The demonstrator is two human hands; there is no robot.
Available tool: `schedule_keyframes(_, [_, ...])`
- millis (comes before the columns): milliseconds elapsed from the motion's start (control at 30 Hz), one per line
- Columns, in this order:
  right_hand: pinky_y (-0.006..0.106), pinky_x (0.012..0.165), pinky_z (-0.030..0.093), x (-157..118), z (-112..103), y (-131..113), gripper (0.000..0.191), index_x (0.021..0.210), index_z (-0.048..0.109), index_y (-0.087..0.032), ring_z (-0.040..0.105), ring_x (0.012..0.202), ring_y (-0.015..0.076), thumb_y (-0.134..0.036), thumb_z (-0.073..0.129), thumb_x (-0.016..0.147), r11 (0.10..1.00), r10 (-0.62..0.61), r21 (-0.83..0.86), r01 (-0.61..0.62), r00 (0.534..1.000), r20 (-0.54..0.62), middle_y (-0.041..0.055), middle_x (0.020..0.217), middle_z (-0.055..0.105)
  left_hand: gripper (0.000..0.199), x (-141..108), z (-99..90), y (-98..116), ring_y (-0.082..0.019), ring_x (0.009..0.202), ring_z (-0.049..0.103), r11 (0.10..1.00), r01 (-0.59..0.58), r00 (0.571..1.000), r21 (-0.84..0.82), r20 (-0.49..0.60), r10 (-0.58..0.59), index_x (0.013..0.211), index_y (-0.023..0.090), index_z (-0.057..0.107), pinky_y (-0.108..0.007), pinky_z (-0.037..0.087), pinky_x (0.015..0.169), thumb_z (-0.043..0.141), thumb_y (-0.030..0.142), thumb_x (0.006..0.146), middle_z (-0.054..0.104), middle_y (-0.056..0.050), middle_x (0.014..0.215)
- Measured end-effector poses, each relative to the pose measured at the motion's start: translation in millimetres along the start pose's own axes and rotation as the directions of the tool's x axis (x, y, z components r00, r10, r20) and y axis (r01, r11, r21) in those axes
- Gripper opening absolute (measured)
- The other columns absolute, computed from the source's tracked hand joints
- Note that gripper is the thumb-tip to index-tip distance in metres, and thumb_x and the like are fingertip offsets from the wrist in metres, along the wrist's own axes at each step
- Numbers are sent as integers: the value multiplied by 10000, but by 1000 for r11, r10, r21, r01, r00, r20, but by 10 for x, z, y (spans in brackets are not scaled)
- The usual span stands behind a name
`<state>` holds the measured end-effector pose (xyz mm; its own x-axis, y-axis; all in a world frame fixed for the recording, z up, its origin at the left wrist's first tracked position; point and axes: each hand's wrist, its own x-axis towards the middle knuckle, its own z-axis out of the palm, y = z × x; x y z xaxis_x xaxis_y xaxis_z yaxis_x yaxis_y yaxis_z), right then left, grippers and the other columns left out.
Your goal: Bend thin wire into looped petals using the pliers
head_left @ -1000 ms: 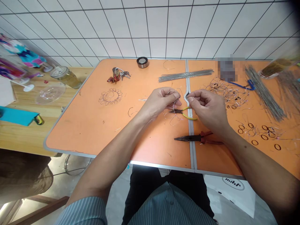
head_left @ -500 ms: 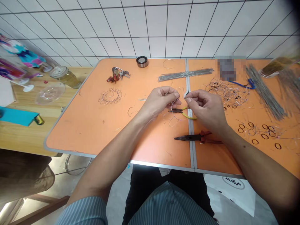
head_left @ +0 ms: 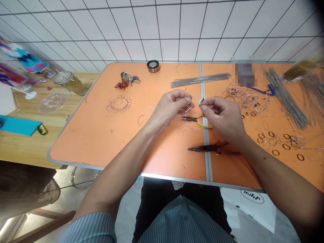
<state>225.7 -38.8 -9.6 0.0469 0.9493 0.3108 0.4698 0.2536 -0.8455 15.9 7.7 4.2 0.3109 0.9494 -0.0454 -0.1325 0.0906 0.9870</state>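
Note:
Between thumb and fingers my left hand (head_left: pixel 176 103) pinches a thin bent wire (head_left: pixel 191 98) above the orange table (head_left: pixel 162 158). Just to its right my right hand (head_left: pixel 222 113) is closed, fingertips pressed together close to the wire; what sits in that pinch is too fine to make out clearly. Below the hands lie small yellow-handled pliers (head_left: pixel 191 118), partly under looped wire (head_left: pixel 187 130). Nearer to me rest long-nose pliers (head_left: pixel 205 148) with dark red handles, partly behind my right forearm. A finished-looking ring of wire loops (head_left: pixel 118 103) lies to the left.
Straight wires (head_left: pixel 201 80) lie in a bundle at the back, with a roll of tape (head_left: pixel 153 66) and keys (head_left: pixel 128 80) leftward. Tangled wire (head_left: pixel 245 99), small dark rings (head_left: pixel 286 147) and another wire bundle (head_left: pixel 288 99) spread over the right side. A lidded cup (head_left: pixel 71 82) stands far left.
My left hand has shifted slightly up and away from the yellow-handled pliers, with the wire in its fingers. My right hand stays almost in place.

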Motion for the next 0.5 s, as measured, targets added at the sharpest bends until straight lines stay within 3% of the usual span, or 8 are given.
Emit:
schedule_keyframes(100, [370, 640, 529, -7, 0, -21, 50, 940, 832, -284, 663, 674, 198, -308, 810, 977, 1000, 5, -11, -4, 1000, 30, 16, 798, 779, 174, 1, 10, -8, -134, 790, 745, 999, 21, 999, -26, 29, -20, 1027, 193, 818, -268, 578, 773, 896, 262, 888, 823, -23, 899])
schedule_keyframes(200, [370, 654, 542, -11, -1, -33, 41, 955, 828, -279, 688, 689, 199, -297, 804, 983, 1000, 11, -8, -10, 998, 58, 19, 824, 804, 162, -6, 16, -17, -124, 761, 729, 999, 33, 996, -30, 80, -30, 977, 184, 820, -268, 578, 768, 915, 289, 899, 819, -30, 894])
schedule_keyframes(333, [371, 677, 552, 0, -6, -21, 51, 940, 828, -272, 713, 723, 205, -251, 804, 979, 1000, 2, -20, -1, 999, 42, 25, 841, 815, 230, -19, 7, -9, -120, 741, 713, 999, 36, 998, -13, 61, -35, 924, 176, 795, -266, 585, 764, 943, 352, 904, 826, -41, 894])
schedule_keyframes(500, [368, 658, 538, 20, -10, 30, 79, 920, 834, -274, 699, 717, 204, -231, 788, 968, 1000, 12, -5, -12, 1000, 12, 23, 824, 799, 296, 6, -43, -21, -132, 762, 747, 999, 6, 998, -48, 55, -3, 1042, 177, 812, -273, 617, 792, 966, 393, 911, 852, -48, 927])
